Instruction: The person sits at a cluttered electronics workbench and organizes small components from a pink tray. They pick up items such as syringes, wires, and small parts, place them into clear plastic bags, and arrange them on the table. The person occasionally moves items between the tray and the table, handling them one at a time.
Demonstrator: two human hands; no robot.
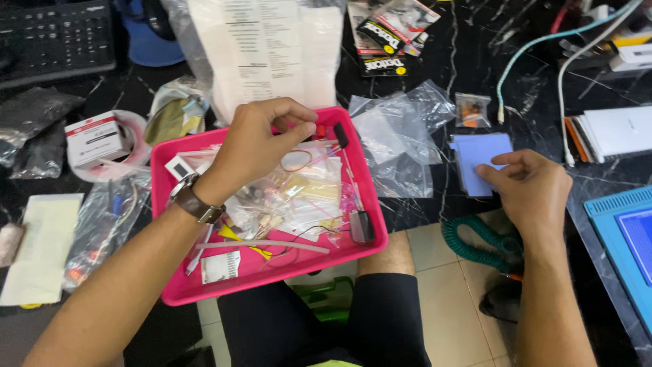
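Resting under the right hand [530, 187], a flat blue sheet [475, 160] (pale, square-cornered).

A black marble-patterned desk [475, 41] carries a pink tray [166, 224] jutting over its near edge, with a black keyboard [54, 37] at the far left corner and a large clear bag holding a printed sheet [268, 51] behind the tray. Left of the tray lie a small white box on a tape roll [95, 139], dark plastic bags [37, 129] and a pale paper sheet [41, 248]. To the right lie crumpled clear bags [397, 139], a stack of light-blue square pads [475, 156], a small sachet [473, 110], white and pale-blue cables [564, 88], a white booklet [614, 132] and a blue-edged mat [625, 238].
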